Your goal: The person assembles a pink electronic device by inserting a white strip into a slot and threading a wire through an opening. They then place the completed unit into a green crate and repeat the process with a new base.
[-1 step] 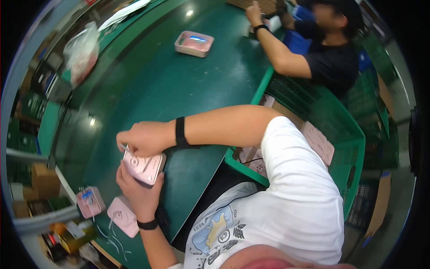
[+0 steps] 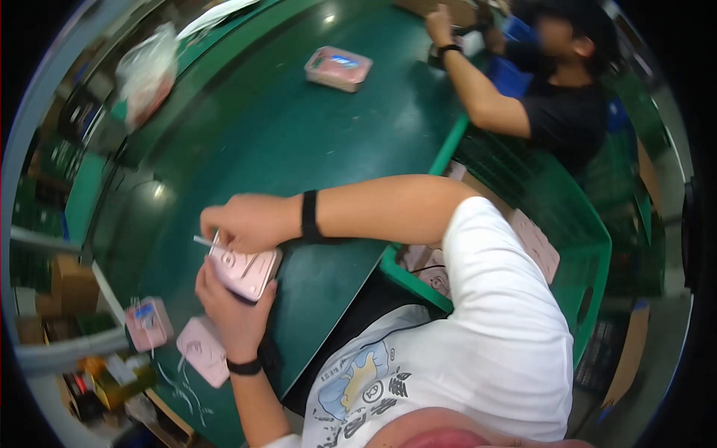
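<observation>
Plainly, we have a pink rounded-corner plastic case (image 2: 250,275) in our left hand (image 2: 240,321), over the near left part of the green table (image 2: 261,142); that grip is clasped round the case, thumb along its right edge and fingers along its left. Our right hand (image 2: 250,220) bends down over the case's far end, beside a thin white strip (image 2: 202,240); the fingertips are partly hidden, so we cannot tell whether this grip pinches the strip or only touches the case. Left of our left wrist lies a pink panel (image 2: 202,352), and near it a pink box (image 2: 149,327). Well apart, farther up the table, sits a pink tray-like case (image 2: 338,71). On our right, a green plastic crate (image 2: 600,280) holds more pink pieces (image 2: 536,245), and beyond it is a co-worker (image 2: 571,108) in a black top
</observation>
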A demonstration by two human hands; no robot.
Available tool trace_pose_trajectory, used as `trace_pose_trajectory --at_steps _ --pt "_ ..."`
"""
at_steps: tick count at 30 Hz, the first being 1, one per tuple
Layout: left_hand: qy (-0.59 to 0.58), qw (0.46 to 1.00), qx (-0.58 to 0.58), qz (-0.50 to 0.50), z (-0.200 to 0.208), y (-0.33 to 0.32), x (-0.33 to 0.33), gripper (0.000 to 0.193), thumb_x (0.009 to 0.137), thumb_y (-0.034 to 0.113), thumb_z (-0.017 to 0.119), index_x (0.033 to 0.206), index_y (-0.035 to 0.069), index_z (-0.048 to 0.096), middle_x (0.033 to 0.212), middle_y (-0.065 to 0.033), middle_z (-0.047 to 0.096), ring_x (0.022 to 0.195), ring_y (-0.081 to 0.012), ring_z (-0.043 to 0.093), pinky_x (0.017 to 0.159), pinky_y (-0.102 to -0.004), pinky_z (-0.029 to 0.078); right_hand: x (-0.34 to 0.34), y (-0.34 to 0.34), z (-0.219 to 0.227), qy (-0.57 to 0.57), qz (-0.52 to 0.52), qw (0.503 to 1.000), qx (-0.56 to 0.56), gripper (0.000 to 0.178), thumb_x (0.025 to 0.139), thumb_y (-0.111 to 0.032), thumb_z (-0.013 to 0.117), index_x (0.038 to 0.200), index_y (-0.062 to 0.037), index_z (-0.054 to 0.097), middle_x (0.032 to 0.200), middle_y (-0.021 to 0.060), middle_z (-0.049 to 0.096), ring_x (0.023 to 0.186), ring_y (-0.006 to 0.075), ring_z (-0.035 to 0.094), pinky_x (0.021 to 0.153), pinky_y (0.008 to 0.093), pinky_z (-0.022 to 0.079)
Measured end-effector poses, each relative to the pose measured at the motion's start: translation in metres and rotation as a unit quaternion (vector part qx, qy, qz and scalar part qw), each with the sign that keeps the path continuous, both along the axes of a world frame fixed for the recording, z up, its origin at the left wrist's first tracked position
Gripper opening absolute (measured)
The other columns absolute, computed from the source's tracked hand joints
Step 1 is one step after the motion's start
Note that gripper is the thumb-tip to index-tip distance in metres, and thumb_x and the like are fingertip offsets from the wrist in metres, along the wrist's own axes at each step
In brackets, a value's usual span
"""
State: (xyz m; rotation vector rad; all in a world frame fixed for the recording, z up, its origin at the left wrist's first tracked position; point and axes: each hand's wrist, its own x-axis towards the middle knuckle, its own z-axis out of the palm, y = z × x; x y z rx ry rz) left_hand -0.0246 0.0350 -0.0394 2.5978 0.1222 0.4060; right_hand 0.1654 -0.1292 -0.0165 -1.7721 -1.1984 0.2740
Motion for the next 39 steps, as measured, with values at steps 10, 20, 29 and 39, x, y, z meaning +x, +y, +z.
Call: trace_pose_trajectory --at_steps 10,20,29,39 --pt "0.048 0.999 -0.015 -0.004 0.030 0.003 0.006 0.120 0.077 0.040 0.104 0.170 -0.003 0.041 0.161 -0.0304 0.048 0.148 -0.0490 0.051 0.124 -0.0562 0.046 0.001 -0.007 0.004 0.081 -0.019 0.996 -0.016 0.039 0.094 -0.006 0.083 0.130 -0.0035 0.067 0.103 0.0116 0.087 0.086 0.0169 0.080 0.082 0.0336 0.065" --pt "0.020 0.981 -0.183 -0.055 0.047 0.035 0.056 0.029 0.096 0.027 0.088 0.112 0.002 0.083 0.103 -0.0141 0.080 0.106 -0.0355 0.078 0.091 -0.0453 0.063 -0.005 -0.004 -0.001 0.078 -0.019 0.997 -0.017 0.041 0.097 -0.009 0.085 0.132 -0.0036 0.066 0.104 0.0101 0.088 0.082 0.0137 0.077 0.078 0.0314 0.062" --pt "0.002 0.998 -0.052 0.016 0.048 0.037 0.046 0.018 0.095 0.024 0.088 0.098 0.007 0.086 0.096 -0.0124 0.080 0.087 -0.0335 0.080 0.078 -0.0434 0.062 -0.006 -0.007 0.008 0.011 -0.007 0.999 -0.036 0.027 0.098 -0.011 0.084 0.122 -0.0040 0.072 0.104 0.0088 0.088 0.082 0.0146 0.078 0.077 0.0310 0.063" --pt "-0.002 0.995 -0.093 0.048 0.040 0.029 0.020 0.018 0.097 0.020 0.087 0.100 0.002 0.083 0.103 -0.0133 0.076 0.087 -0.0305 0.076 0.079 -0.0423 0.061 -0.013 -0.001 0.002 0.022 -0.033 0.999 -0.017 0.025 0.096 -0.009 0.083 0.120 -0.0043 0.076 0.106 0.0088 0.088 0.082 0.0153 0.079 0.079 0.0313 0.064"
